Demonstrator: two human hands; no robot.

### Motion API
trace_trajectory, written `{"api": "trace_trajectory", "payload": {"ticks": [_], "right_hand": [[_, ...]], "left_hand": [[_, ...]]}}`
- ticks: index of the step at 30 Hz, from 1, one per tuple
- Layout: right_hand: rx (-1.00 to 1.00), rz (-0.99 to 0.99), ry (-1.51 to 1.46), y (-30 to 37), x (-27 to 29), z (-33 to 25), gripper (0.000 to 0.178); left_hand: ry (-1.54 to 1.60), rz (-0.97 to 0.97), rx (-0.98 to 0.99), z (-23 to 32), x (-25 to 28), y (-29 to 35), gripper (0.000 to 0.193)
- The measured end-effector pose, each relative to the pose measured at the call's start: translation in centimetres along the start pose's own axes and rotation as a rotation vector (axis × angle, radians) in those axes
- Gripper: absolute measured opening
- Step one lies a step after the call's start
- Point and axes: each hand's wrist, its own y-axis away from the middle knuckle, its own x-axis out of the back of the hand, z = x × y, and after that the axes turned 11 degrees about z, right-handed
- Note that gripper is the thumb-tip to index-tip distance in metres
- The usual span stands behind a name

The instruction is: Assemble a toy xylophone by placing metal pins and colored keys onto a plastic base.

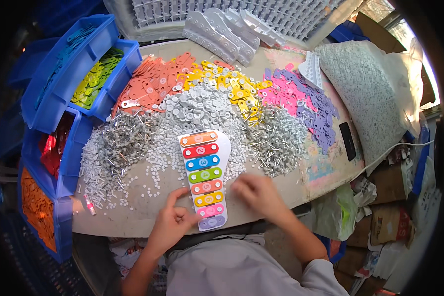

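A white toy xylophone point(224, 150) lies on the table in front of me, with a column of coloured bars running from orange at the far end to lavender at the near end. White round caps sit at the ends of most bars. The lavender bar point(212, 222) shows no white caps that I can make out. My left hand point(170, 220) is at the toy's lower left edge, index finger stretched out and apart from the thumb, fingertips beside the pink bar point(210, 210). To the right of the toy, my right hand point(254, 192) is blurred with fingers curled; what it holds, if anything, is unclear.
Heaps of white caps point(197, 106), metal pins point(278, 140) and coral bars point(155, 81) cover the table's far half. Blue bins point(66, 167) line the left side. White moulded bases point(222, 34) lie at the back. A black phone point(347, 141) and a large foam-like sack point(367, 84) are at right.
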Motion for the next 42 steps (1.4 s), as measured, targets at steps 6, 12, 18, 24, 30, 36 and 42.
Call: {"api": "trace_trajectory", "payload": {"ticks": [6,12,18,24,30,36,42], "right_hand": [[0.490,0.724,0.524,-8.8,6.3,1.2,0.004],[0.597,0.628,0.687,-13.9,5.9,2.5,0.007],[0.553,0.599,0.857,-14.6,5.7,3.9,0.008],[0.178,0.493,0.471,-11.6,6.5,1.2,0.006],[0.054,0.378,-0.210,-3.8,4.4,0.0,0.007],[-0.131,0.024,-0.431,1.9,0.5,-1.5,0.005],[-0.297,-0.173,-0.605,4.1,-1.1,-1.9,0.006]], "left_hand": [[0.282,0.223,-0.051,-3.6,0.8,-0.3,0.013],[0.244,0.329,-0.127,-4.3,0.3,0.2,0.011],[0.275,0.271,-0.167,-4.6,-0.1,-0.1,0.011],[-0.272,0.651,-0.589,-2.9,3.0,2.3,0.009],[-0.755,1.203,-0.538,-3.7,12.9,3.3,0.005],[-0.925,1.098,-0.594,-6.7,15.0,1.4,0.005],[-0.926,1.084,-0.447,-6.4,13.8,1.1,0.008]]}}
